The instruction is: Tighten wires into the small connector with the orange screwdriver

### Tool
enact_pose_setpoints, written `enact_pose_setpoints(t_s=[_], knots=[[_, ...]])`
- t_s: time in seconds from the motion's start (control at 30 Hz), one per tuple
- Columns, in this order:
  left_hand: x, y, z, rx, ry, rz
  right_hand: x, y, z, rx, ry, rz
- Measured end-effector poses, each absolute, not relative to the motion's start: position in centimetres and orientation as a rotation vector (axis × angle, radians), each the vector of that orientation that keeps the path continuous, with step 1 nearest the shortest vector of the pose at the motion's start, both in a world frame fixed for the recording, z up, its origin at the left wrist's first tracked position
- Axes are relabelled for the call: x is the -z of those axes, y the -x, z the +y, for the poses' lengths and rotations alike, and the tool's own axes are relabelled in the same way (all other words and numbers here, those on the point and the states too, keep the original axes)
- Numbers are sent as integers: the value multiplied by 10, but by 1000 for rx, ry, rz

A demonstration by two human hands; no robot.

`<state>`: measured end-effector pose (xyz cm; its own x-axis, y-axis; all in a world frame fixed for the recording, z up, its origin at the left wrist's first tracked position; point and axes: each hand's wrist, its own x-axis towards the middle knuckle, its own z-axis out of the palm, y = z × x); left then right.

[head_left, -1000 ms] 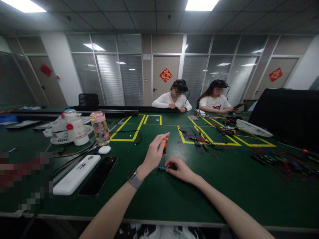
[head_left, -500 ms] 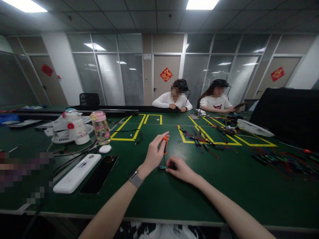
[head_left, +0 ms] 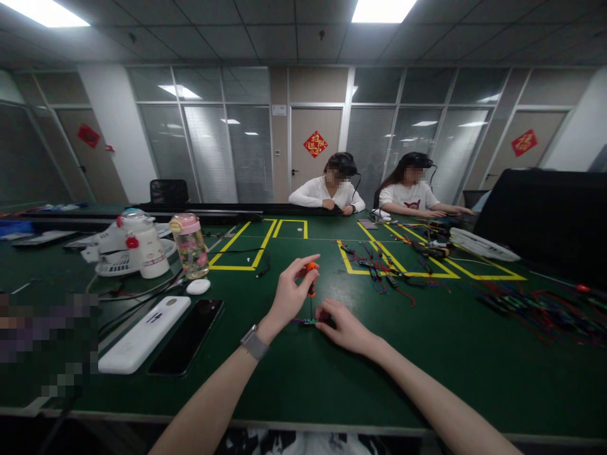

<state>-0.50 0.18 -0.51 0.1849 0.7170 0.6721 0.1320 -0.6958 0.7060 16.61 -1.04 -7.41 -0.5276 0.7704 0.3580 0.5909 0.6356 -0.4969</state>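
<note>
Screwdriver (head_left: 312, 289) upright in my left hand (head_left: 290, 287), its tip down at a small circuit board (head_left: 309, 323).
I grip its orange-and-black handle; my right hand (head_left: 345, 323) holds the board's right end, nearer the tabletop's (head_left: 351, 395) front edge than its back.

A pink-lidded bottle (head_left: 190, 251) beside a white bottle (head_left: 150, 253), on the left.
Nearer lie a small white object (head_left: 198, 287), a long white slab (head_left: 142, 338) and, just beside the slab, a black phone (head_left: 187, 338). At the far side sit one person (head_left: 313, 191) and, rightward, another person (head_left: 410, 201); a red sign (head_left: 315, 145) hangs on a door (head_left: 308, 170) behind.
</note>
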Motion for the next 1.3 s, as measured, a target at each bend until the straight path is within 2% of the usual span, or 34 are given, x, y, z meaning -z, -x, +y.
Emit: enact_pose_setpoints(t_s=[0.17, 0.37, 0.57, 0.83, 1.1, 1.3], knots=[[4, 6, -3, -1654, -2155, 972, 74, -167, -10, -441, 1042, -2294], [5, 3, -2, -1509, -2008, 734, 70, -166, -11, -451, 1062, -2302], [7, 4, 1, -1687, -2007, 929, 72, -168, -10, -452, 1057, -2298], [2, 5, 6, -1406, -1641, 646, 75, -169, -9, -454, 1038, -2300], [-1, 9, -1, -1670, -2063, 905, 73, -169, -9, -465, 1034, -2291], [-2, 7, 0, -1422, -1784, 630, 74, -169, -9, -466, 1040, -2296]])
